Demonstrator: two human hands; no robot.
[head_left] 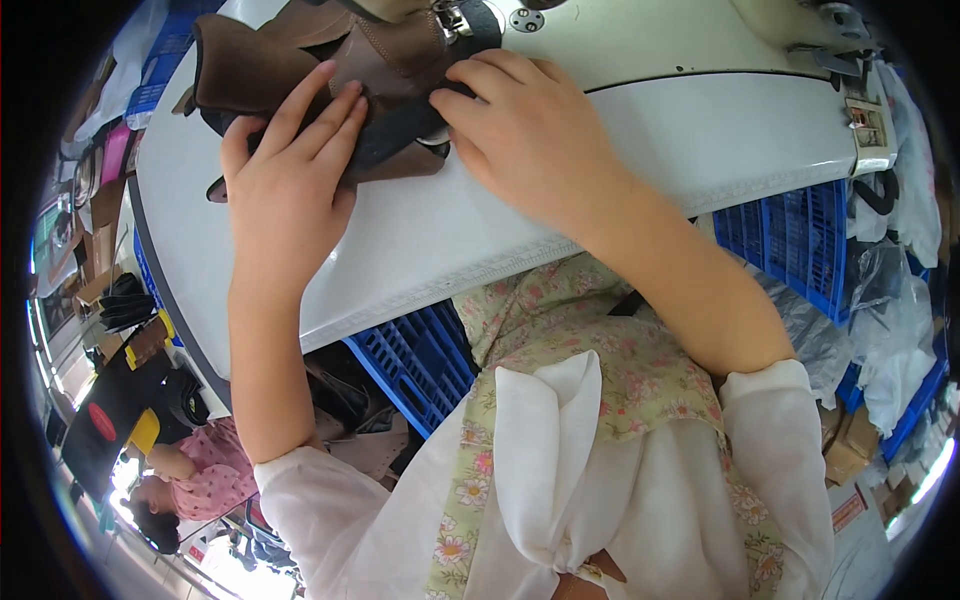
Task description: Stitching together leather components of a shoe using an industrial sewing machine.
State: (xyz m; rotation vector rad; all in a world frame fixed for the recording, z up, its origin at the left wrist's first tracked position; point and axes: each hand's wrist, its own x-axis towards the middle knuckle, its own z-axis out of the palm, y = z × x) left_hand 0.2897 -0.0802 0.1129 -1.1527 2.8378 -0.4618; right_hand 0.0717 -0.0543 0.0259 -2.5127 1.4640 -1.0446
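- Left hand (pixel 285 180) lies palm down at the end of a nearly upright forearm, fingers spread apart and laid on the work rather than closed round it
- Right hand (pixel 530 130) reaches in from a forearm slanting up and left, fingers bent, tips on the work's dark strip (pixel 395 132); whether they pinch it I cannot tell
- The brown piece (pixel 255 70), smooth and leather-like, with curved panels and a stitched seam, lies on the white table (pixel 410 225) at the top, beside the metal presser foot (pixel 452 18)
- Below the table edge stand a blue slatted crate (pixel 415 365) and another blue crate (pixel 790 245) at right; their contents are unclear
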